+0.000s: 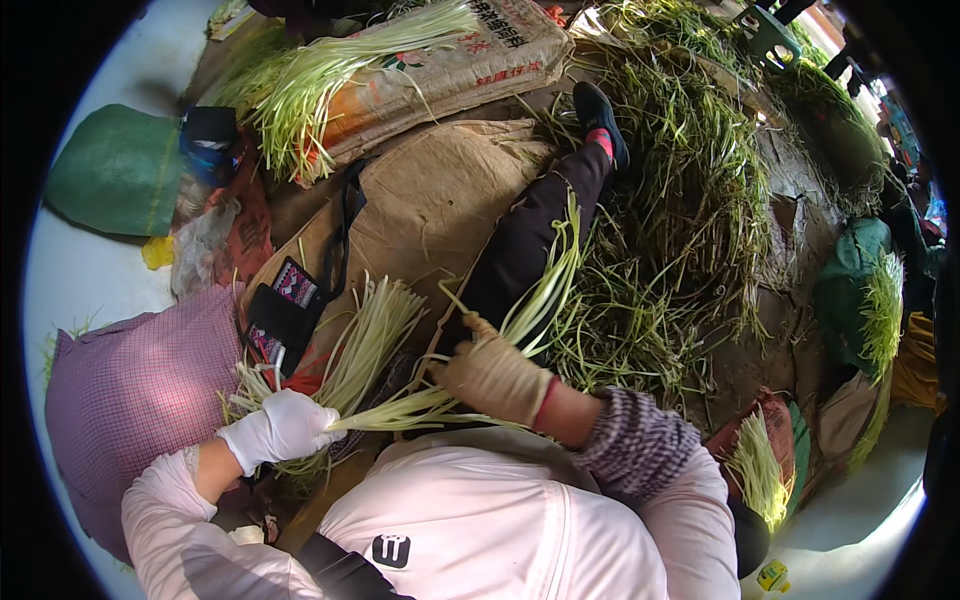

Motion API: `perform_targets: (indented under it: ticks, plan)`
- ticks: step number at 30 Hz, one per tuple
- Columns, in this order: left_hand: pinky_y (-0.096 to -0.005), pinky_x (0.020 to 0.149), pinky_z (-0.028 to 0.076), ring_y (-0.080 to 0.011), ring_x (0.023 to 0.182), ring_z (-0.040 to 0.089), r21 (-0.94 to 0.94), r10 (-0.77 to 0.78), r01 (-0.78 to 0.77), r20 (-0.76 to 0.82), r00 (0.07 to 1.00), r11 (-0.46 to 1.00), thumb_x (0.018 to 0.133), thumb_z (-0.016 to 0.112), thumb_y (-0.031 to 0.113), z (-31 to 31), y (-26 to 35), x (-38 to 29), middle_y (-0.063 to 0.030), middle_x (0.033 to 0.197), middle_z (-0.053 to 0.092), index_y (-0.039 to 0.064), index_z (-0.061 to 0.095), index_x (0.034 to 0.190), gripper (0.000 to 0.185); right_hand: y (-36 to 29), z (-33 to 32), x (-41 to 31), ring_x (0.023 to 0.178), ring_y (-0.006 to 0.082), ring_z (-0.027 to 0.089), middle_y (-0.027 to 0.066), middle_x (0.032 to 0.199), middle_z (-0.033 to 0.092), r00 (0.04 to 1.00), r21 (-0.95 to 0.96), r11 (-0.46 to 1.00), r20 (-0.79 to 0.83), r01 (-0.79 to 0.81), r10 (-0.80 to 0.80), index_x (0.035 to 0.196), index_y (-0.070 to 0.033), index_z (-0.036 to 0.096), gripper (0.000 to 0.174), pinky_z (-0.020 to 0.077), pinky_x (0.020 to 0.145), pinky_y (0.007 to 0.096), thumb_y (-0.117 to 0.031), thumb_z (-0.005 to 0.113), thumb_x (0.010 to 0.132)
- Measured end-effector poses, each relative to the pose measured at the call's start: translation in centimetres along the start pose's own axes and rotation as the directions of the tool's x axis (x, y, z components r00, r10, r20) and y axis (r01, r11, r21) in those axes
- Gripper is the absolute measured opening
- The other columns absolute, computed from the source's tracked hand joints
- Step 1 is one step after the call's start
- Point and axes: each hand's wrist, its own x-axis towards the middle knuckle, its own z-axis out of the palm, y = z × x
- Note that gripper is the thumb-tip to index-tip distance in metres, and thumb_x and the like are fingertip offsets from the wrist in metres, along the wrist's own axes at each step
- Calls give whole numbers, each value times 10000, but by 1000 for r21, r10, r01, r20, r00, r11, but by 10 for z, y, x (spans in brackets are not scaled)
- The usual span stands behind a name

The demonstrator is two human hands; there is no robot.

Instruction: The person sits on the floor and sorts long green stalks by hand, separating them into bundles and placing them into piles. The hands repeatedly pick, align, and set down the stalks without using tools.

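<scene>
My left hand (281,426), in a white glove, grips one end of a thin bunch of long pale green stalks (397,414) across my lap. My right hand (499,379), in a tan glove, has its fingers curled with stalks in them. More stalk tips (555,277) fan out beyond its knuckles, over my dark trouser leg (517,240). One bent stalk (454,295) sticks up at the right fingertips; the glove hides how it is held. Just beyond my left hand lies a thicker bundle of pale stalks (375,330), ends pointing away.
Brown sacking (435,195) covers the ground ahead. Cut stalks (322,82) lie on a printed woven sack (487,82). A heap of green leaves (675,165) spreads to the right. At left are a checked cloth (142,397), a strapped black pouch (281,315) and a green bundle (112,172).
</scene>
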Motion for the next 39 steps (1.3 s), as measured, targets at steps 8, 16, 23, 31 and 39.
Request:
perform_targets:
  ticks: [8, 16, 23, 31, 39]
  plan:
    - [-476, 563, 472, -360, 607, 618, 30, -143, 145, -61, 988, 989, 849, 573, 353, 31, -35, -14, -146, 633, 613, 102, 610, 752, 272, 86, 15, -132, 580, 248, 628, 49, 594, 601, 855, -111, 855, 60, -507, 515, 822, -124, 647, 77, 490, 597, 407, -183, 600, 806]
    - [-459, 544, 476, -368, 592, 606, -100, -27, 18, -92, 995, 995, 916, 512, 336, 78, -26, -6, -170, 625, 602, 75, 602, 755, 320, 134, 93, -134, 824, 286, 676, 132, 877, 689, 498, 29, 517, 318, -856, 807, 954, -102, 694, 259, 535, 670, 396, -287, 520, 905]
    - [-446, 507, 482, -339, 588, 625, 23, 44, -49, 164, 985, 999, 919, 473, 300, 94, -16, -19, -134, 659, 608, 97, 632, 847, 268, 171, 89, -262, 889, 313, 660, 163, 977, 679, 109, -208, 211, 418, -955, 902, 1074, -92, 669, 282, 523, 738, 415, -268, 574, 874]
    - [-441, 529, 480, -357, 588, 605, -81, 112, -102, 128, 986, 991, 936, 462, 324, 84, -2, -16, -145, 681, 621, 106, 619, 815, 295, 122, 38, -179, 769, 266, 668, 85, 857, 677, 621, 251, 610, -40, -752, 783, 1214, -144, 580, 400, 544, 666, 358, -287, 636, 844]
    - [-435, 544, 484, -350, 604, 608, -78, 94, -85, 120, 988, 993, 943, 466, 313, 78, 7, -17, -145, 731, 633, 123, 629, 906, 253, 68, 52, -84, 611, 316, 643, 115, 629, 624, 764, 198, 788, -197, -582, 614, 856, -81, 607, 194, 502, 532, 425, -269, 564, 864]
